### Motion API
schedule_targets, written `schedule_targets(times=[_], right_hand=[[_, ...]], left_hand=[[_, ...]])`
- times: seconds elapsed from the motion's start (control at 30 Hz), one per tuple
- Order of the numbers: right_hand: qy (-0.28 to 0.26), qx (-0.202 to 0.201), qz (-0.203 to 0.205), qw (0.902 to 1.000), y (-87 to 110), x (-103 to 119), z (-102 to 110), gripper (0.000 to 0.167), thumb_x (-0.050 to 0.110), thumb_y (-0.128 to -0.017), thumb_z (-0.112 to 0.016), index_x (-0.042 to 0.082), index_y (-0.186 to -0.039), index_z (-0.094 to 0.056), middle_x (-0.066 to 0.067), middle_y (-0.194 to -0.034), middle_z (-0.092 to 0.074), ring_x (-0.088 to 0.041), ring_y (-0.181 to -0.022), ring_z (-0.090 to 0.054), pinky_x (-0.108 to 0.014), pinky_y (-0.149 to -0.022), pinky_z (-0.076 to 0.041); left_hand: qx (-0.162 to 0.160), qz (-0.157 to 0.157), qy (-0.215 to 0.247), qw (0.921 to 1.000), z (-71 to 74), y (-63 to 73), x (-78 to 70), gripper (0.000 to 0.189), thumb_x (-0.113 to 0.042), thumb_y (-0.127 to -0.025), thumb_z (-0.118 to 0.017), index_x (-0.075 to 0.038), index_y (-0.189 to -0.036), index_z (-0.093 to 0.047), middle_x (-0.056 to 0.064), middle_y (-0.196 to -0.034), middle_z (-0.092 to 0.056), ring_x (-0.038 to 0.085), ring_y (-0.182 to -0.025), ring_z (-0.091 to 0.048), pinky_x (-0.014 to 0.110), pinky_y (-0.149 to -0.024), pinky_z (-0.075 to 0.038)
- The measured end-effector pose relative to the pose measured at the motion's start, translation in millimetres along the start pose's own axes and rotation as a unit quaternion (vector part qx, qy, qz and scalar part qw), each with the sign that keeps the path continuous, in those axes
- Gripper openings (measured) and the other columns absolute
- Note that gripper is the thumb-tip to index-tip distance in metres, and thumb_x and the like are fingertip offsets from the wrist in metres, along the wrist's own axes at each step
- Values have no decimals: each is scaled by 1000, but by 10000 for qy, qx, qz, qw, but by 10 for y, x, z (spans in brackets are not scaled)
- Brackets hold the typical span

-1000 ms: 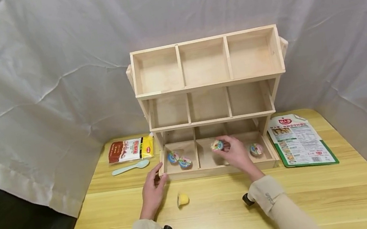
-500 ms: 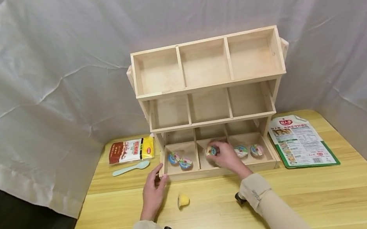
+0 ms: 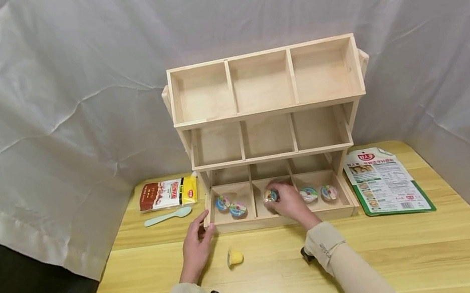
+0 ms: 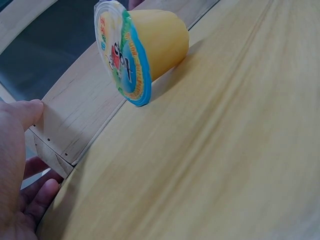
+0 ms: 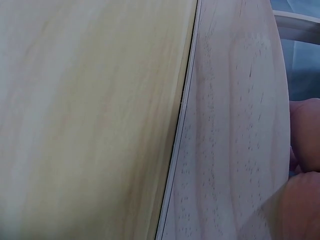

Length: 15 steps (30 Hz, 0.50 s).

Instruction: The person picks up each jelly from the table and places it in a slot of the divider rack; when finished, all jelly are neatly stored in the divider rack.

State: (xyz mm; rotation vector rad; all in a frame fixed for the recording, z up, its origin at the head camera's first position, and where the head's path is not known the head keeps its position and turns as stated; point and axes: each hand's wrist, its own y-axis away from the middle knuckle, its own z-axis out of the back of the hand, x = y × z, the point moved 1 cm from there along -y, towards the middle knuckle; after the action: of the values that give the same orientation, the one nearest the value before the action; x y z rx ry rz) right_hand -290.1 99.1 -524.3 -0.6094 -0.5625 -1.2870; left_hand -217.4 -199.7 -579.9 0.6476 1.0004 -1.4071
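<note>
A three-tiered wooden storage box (image 3: pixel 268 109) stands at the back of the table. Inside the middle compartment of its lowest tray, my right hand (image 3: pixel 289 201) pinches a small jelly cup (image 3: pixel 270 196) by its side, printed lid toward the head camera. Only fingers (image 5: pixel 305 135) beyond the front board show in the right wrist view; the cup is hidden there. My left hand (image 3: pixel 196 246) holds the tray's front left corner, thumb on the front board (image 4: pixel 75 105) and other fingers round the side. A yellow jelly cup (image 4: pixel 155 45) lies on its side on the table near this hand.
Two jelly cups (image 3: pixel 230 206) lie in the left compartment, and two more (image 3: pixel 318 194) in the right one. A red and yellow food packet (image 3: pixel 167 193) and a pale spoon (image 3: pixel 168 215) lie at left. A green-edged packet (image 3: pixel 386 180) lies at right.
My right hand has moved left and down into the middle compartment with the jelly cup, uncovering another cup in the right compartment. My left hand has stayed at the corner.
</note>
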Motion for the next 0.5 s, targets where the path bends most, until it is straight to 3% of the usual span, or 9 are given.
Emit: schedule_targets(times=[0.2,0.5], right_hand=[[91,13,92,9999,-6,7,-7,46,17,-89,-83,3,-130,-68,-16,-133,-68,-37,-116,-66,-52,-101,-53],[167,69,214,9996,-11,14,-17,45,15,-88,-83,0,-128,-68,-18,-132,-68,-39,-120,-65,-52,-105,-51]], left_hand=[[-30,-24,10,10000,-2,1,-1,47,-38,-103,-64,-31,-149,-55,5,-133,-63,17,-107,-63,31,-92,-54],[-19,-12,51,10000,-7,-7,-4,46,-35,-104,-64,-31,-149,-55,6,-128,-64,18,-105,-63,30,-90,-54]])
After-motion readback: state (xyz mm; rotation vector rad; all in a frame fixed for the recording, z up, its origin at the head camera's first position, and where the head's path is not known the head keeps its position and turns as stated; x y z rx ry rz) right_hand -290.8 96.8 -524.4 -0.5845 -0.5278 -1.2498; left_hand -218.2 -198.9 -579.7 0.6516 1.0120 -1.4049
